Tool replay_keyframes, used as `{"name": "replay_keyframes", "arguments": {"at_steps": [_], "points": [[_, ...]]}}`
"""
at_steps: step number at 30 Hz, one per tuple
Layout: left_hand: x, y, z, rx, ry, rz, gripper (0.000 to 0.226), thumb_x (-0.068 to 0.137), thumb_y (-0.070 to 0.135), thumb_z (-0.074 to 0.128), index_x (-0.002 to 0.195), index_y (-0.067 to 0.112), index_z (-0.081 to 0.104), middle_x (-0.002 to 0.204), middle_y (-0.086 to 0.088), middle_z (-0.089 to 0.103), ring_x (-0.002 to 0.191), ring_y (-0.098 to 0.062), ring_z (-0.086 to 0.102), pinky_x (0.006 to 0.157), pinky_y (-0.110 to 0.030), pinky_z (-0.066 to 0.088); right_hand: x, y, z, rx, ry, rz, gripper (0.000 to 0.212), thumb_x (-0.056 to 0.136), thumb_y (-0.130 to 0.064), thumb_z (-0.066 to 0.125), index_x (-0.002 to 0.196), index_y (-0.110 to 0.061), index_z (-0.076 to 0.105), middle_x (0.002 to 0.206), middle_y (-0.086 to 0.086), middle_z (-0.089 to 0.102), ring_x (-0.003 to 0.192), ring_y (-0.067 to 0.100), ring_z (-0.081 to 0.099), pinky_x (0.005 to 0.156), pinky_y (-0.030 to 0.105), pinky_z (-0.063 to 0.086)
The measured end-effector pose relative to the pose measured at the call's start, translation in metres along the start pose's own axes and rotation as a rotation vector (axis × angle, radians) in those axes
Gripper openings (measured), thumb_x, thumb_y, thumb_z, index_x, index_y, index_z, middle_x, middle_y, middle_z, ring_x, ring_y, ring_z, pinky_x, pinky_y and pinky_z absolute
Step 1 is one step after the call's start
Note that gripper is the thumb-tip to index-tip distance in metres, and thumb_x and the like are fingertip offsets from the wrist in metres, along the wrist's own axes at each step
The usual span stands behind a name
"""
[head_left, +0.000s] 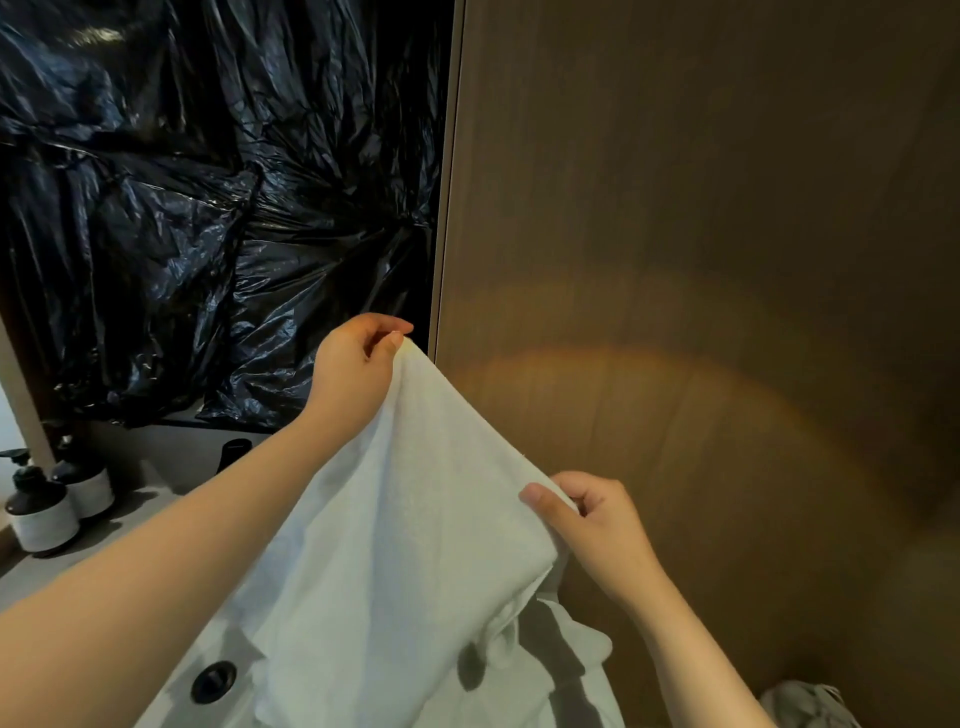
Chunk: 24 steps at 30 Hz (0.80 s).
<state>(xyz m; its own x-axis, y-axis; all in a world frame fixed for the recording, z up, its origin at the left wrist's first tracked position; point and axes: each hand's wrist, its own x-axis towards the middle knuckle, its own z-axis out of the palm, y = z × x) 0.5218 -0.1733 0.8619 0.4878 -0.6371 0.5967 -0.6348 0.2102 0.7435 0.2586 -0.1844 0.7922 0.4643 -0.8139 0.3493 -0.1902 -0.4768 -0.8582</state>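
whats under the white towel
The towel, pinched by the left hand and right hand, hangs over a white basin. Only a strip of it with a dark round hole shows at lower left; the rest is covered.

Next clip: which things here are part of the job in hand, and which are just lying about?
In the job:
white towel
left hand, pinching its top corner
right hand, gripping its edge

Lying about:
pump bottles on the counter at left
black plastic sheeting
wooden panel
grey cloth at bottom right
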Motion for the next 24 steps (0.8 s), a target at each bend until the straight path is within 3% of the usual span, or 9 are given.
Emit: {"name": "replay_keyframes", "arguments": {"at_steps": [4,9,15,19,22,24], "points": [[0.010,-0.008,0.007,-0.001,0.030,-0.027,0.020,0.098,0.018,0.050,0.107,0.024,0.066,0.080,0.020,0.058,0.064,0.000,0.051,0.058,-0.010,0.040,0.000,-0.004,-0.013,0.030,0.077,-0.058,0.028,0.094,-0.025,0.061,0.073,-0.007,0.067,0.070,0.014,0.062,0.066,0.026,0.057,0.061,0.027,0.045],[0.022,-0.013,0.011,-0.015,0.055,-0.058,0.020,0.098,0.018,0.049,0.105,0.023,0.067,0.079,0.017,0.059,0.065,-0.002,0.052,0.059,-0.014,0.041,-0.001,0.000,-0.029,0.061,0.145,-0.011,0.019,0.097,-0.019,0.055,0.092,-0.022,0.073,0.087,-0.009,0.072,0.085,0.005,0.065,0.071,0.011,0.050],[0.024,-0.011,0.023,-0.023,0.041,-0.053,0.020,0.097,0.017,0.050,0.104,0.022,0.068,0.083,0.021,0.057,0.075,0.003,0.053,0.063,-0.009,0.034,-0.009,0.007,-0.034,0.018,0.127,0.050,0.024,0.099,-0.014,0.052,0.091,-0.020,0.074,0.088,-0.008,0.073,0.085,0.007,0.066,0.073,0.021,0.048],[0.028,-0.011,0.030,-0.026,0.037,-0.062,0.020,0.097,0.016,0.050,0.103,0.022,0.068,0.085,0.019,0.057,0.078,0.002,0.053,0.065,-0.009,0.033,-0.010,0.008,-0.035,0.039,0.100,0.025,0.023,0.098,-0.019,0.054,0.088,-0.025,0.074,0.086,-0.003,0.073,0.081,0.015,0.068,0.068,0.022,0.055],[0.031,-0.011,0.028,-0.024,0.049,-0.068,0.020,0.097,0.016,0.050,0.103,0.022,0.068,0.090,0.012,0.060,0.078,-0.001,0.054,0.065,-0.008,0.033,-0.013,0.018,-0.042,-0.051,0.047,0.031,0.019,0.094,-0.035,0.059,0.084,-0.030,0.075,0.077,0.012,0.068,0.068,0.036,0.058,0.059,0.030,0.048],[0.033,-0.012,0.024,-0.011,0.060,-0.060,0.020,0.097,0.016,0.050,0.104,0.022,0.068,0.090,0.012,0.060,0.075,0.002,0.053,0.064,-0.008,0.032,-0.016,0.027,-0.051,-0.146,0.008,0.034,0.029,0.088,-0.052,0.059,0.082,-0.028,0.075,0.072,0.014,0.064,0.066,0.040,0.054,0.058,0.033,0.042]]}}
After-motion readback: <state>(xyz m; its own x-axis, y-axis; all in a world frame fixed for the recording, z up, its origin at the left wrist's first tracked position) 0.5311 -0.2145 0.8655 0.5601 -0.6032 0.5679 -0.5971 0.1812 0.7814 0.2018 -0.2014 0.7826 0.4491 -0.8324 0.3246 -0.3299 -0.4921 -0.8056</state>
